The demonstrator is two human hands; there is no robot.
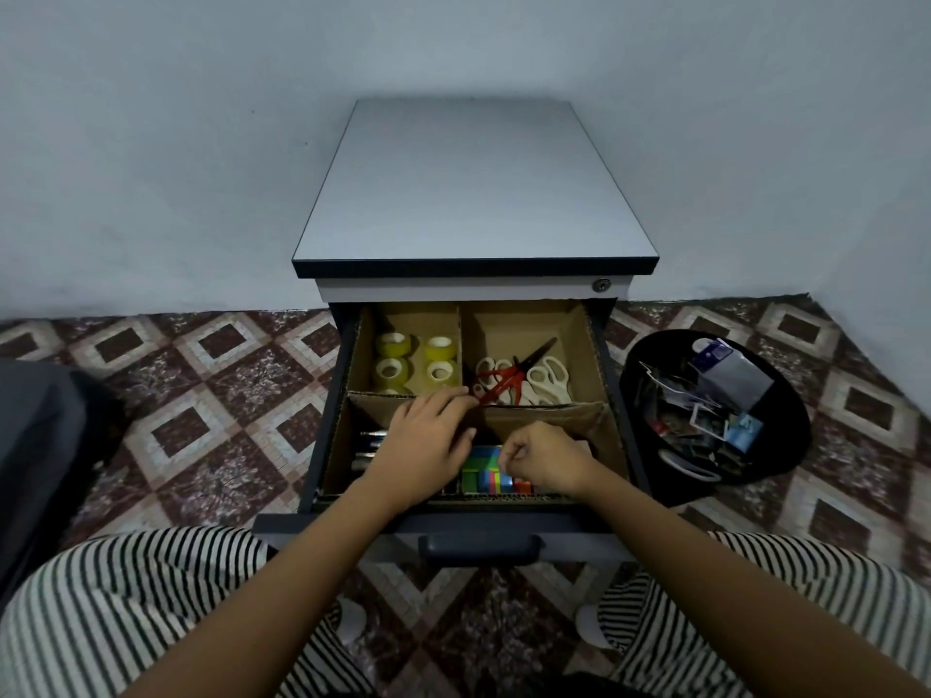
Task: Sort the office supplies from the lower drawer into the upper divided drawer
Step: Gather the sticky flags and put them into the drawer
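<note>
Four upper drawer (336, 420) compartments stocked: tape rolls (415, 362) 11 o'clock, scissors (524, 377) 1, pens (370, 443) 7, coloured notes (486, 471) 5. Left hand (428, 440) straight-fingered on divider (549, 413). Right hand (546, 458) curled over notes; any contents untellable. Likely placing; next, release gently there.

a grey pedestal cabinet (473, 183) stands on a floor (201, 395) of maroon-and-white patterned tile, its upper drawer (333, 395) pulled out. cardboard dividers (544, 413) split the drawer into four compartments: four tape rolls (415, 362) lie in the back left, white- and red-handled scissors (524, 377) in the back right, pens (370, 443) in the front left and brightly coloured blocks (486, 473) in the front right. just beside the cabinet, to its right on the tile, sits a round black bin (640, 410) holding scraps of packaging.
</note>
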